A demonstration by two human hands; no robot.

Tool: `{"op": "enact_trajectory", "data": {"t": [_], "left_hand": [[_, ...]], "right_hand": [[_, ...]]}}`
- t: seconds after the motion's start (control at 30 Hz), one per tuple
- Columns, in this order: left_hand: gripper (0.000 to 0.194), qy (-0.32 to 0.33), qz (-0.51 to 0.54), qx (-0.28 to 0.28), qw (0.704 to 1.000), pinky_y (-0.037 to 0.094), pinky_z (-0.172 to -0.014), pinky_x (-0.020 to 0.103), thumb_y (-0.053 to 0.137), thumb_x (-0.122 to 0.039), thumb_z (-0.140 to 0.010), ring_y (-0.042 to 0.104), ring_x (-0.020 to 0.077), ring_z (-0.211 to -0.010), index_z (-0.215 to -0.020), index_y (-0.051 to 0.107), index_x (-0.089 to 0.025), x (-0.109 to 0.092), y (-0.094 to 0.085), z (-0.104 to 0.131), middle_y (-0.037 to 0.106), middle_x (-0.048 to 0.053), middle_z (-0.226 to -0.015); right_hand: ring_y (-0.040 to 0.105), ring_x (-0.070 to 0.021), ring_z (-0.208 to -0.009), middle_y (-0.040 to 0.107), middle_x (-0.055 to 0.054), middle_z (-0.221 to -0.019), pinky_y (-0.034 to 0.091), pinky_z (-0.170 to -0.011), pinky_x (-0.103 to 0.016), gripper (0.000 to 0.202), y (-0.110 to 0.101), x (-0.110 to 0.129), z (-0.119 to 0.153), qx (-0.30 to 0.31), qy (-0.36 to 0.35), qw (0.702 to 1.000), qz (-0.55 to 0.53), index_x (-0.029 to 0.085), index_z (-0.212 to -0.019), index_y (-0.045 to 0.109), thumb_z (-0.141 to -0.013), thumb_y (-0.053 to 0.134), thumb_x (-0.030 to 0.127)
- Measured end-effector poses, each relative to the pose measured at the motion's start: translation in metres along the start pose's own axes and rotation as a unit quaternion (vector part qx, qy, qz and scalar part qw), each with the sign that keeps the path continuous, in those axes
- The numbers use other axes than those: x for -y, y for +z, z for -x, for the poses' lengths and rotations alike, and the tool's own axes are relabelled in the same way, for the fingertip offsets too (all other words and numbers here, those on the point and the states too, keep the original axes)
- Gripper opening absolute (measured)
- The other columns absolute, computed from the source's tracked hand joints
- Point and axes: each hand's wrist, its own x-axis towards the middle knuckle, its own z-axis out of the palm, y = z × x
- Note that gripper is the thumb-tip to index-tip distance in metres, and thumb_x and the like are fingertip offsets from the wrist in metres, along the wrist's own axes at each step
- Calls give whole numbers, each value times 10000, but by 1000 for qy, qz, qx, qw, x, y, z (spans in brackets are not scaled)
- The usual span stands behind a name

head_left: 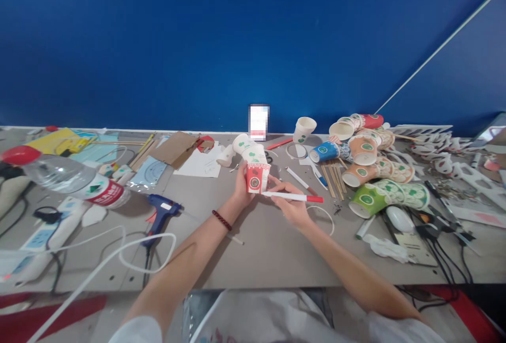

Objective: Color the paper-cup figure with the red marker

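Note:
My left hand (242,187) is wrapped round a red and white paper cup (256,178) with a round logo, held over the middle of the table. In my right hand (290,206) is a white marker (294,196) with a red end, its left tip at the cup's lower right edge. Right behind the red cup are white cups with green leaves (248,148), in a curved stack. A phone (259,121) with a blurred screen stands against the blue wall behind them.
Stacked coloured cups (367,198) lie at the right, near wooden sticks (335,180) and black cables. To the left are a blue glue gun (161,216), a water bottle (79,177), a power strip (51,240) and cardboard (176,148). A white cable loops over my left forearm.

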Motion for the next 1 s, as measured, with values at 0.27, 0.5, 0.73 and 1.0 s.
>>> {"op": "enact_trajectory", "data": {"t": [0.27, 0.5, 0.73, 1.0], "left_hand": [[477, 6, 0, 6, 1000, 564, -594, 335, 453, -532, -925, 696, 237, -612, -893, 703, -126, 2, -3, -3, 733, 111, -715], [510, -4, -4, 6, 1000, 556, -557, 339, 474, -565, -908, 685, 239, -586, -919, 704, -110, 0, 1, 1, 722, 112, -689], [492, 8, -3, 6, 1000, 563, -604, 343, 446, -522, -930, 697, 243, -629, -899, 705, -105, 1, -1, -1, 728, 123, -725], [513, 3, -12, 8, 1000, 551, -582, 348, 455, -555, -914, 670, 233, -574, -944, 704, -107, 1, -2, -1, 722, 112, -698]], "right_hand": [[618, -348, -1293, 798, -72, -925, 510, -1018, -486, 94, 1, 2, 0, -10, -6, 1000, 4, 256, -786, 724, -778, 773, 336], [633, -338, -1274, 790, -69, -875, 506, -1021, -494, 124, 2, 3, 0, -17, -3, 1000, -3, 262, -789, 721, -790, 764, 377], [666, -331, -1224, 789, -78, -903, 509, -1016, -489, 165, 1, 3, 0, -26, 3, 1000, 6, 254, -781, 719, -770, 786, 405], [617, -345, -1291, 795, -76, -852, 536, -964, -476, 123, 3, 6, 0, -13, 13, 1000, -9, 256, -746, 721, -769, 768, 367]]}}
